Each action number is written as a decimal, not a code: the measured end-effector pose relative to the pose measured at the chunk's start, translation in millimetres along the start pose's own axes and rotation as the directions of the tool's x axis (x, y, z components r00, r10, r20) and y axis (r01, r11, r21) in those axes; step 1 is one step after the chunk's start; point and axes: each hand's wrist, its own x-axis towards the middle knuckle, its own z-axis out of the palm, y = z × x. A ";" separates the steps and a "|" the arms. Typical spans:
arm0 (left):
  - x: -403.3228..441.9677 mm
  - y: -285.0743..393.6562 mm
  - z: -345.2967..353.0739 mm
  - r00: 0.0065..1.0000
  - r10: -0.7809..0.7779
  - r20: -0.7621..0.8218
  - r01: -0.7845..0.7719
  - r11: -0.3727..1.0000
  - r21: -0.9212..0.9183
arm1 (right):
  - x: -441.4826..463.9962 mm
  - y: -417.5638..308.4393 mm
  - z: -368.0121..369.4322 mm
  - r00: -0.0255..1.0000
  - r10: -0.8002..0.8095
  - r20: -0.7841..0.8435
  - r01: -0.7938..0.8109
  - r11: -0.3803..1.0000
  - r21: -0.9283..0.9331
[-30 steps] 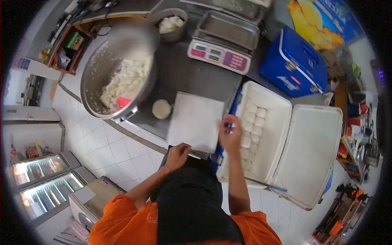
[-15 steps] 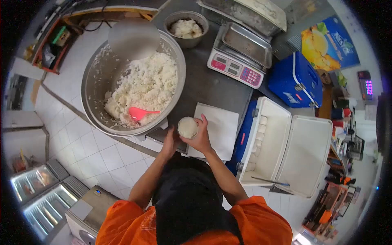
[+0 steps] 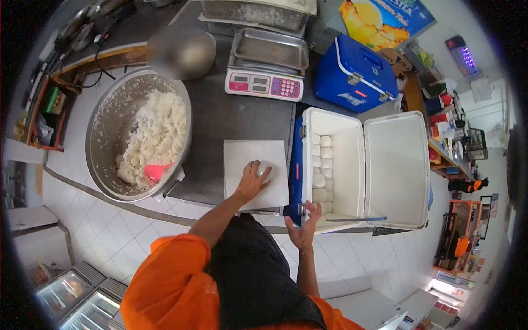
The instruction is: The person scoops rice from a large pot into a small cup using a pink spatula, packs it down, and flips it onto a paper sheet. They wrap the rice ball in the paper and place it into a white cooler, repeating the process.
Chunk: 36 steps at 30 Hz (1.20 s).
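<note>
My left hand (image 3: 253, 182) lies over the white paper sheets (image 3: 235, 157) on the dark counter, its fingers curved around a small pale cup (image 3: 264, 169). Most of the cup is under the hand, so its contents are hidden. My right hand (image 3: 304, 226) is raised near the front corner of the open cooler (image 3: 346, 187), fingers apart and holding nothing. Inside the cooler, along its left wall, several white rounded bundles (image 3: 325, 164) are packed in rows. To the left, a large metal pot (image 3: 190, 113) contains cooked rice (image 3: 157, 126) and a pink rice paddle (image 3: 156, 172).
Behind the paper stands a pink-and-white digital scale (image 3: 264, 85) with a metal tray. A closed blue cooler (image 3: 355, 77) is at the back right. The open cooler's lid (image 3: 397, 170) extends right, and a long thin metal tool (image 3: 357, 219) lies across its front edge.
My view has shifted right. The rice-filled cup, earlier upright between both hands, is now down on the paper under my left hand. My right hand has let go and moved right beside the cooler.
</note>
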 end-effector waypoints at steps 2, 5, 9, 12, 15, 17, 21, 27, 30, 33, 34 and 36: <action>4.8 -1.1 15.1 0.997 0.072 0.014 -0.073 0.987 0.144 | -7.4 10.1 -8.6 0.980 -0.193 -0.042 0.184 0.970 -0.160; 3.3 3.2 11.9 0.996 0.089 -0.025 -0.084 0.984 0.156 | -31.4 22.0 -3.1 0.982 -0.128 -0.140 0.122 0.991 -0.046; 7.4 15.3 0.3 0.993 0.097 -0.066 -0.086 0.984 0.153 | -39.5 20.9 -14.8 0.987 0.028 -0.160 -0.002 0.987 0.160; 0.8 28.3 -28.4 0.978 0.075 -0.192 -0.058 0.994 0.096 | -28.3 15.7 -29.1 0.990 0.023 -0.136 0.002 0.984 0.178; -45.8 30.9 -72.8 0.897 -0.299 -0.325 0.275 0.954 -0.117 | -4.5 9.4 -36.2 0.995 0.044 -0.092 -0.020 0.969 0.246; -93.1 22.8 -94.4 0.783 -0.531 -0.324 0.421 0.835 -0.354 | 23.0 -1.8 -29.5 0.996 0.025 -0.090 0.000 0.964 0.265; -178.9 4.3 -135.8 0.267 -0.929 0.258 0.612 -0.044 -0.789 | 85.4 -68.7 -1.0 0.986 -0.167 0.016 0.158 0.956 0.248; -230.2 -23.9 -193.9 0.401 -0.898 0.182 0.282 -0.068 -0.957 | 146.5 -250.2 104.2 0.728 -0.575 0.372 0.461 0.813 0.354; -243.0 -58.3 -227.4 0.311 -0.927 0.211 0.134 -0.177 -0.975 | 164.1 -315.5 194.1 0.504 -0.645 0.575 0.678 0.707 0.198; -268.5 -99.3 -259.2 0.335 -0.902 0.273 -0.002 -0.291 -0.957 | 171.2 -329.7 268.6 0.257 -0.528 0.809 0.899 0.438 0.000; -278.0 -112.9 -270.2 0.413 -0.901 0.129 0.069 -0.110 -0.991 | 172.9 -330.6 288.3 0.142 -0.457 0.878 0.965 0.261 -0.020; -293.1 -151.4 -285.0 0.390 -0.840 0.379 -0.116 -0.452 -0.884 | 172.6 -328.7 311.3 0.077 -0.479 0.875 0.981 0.194 0.020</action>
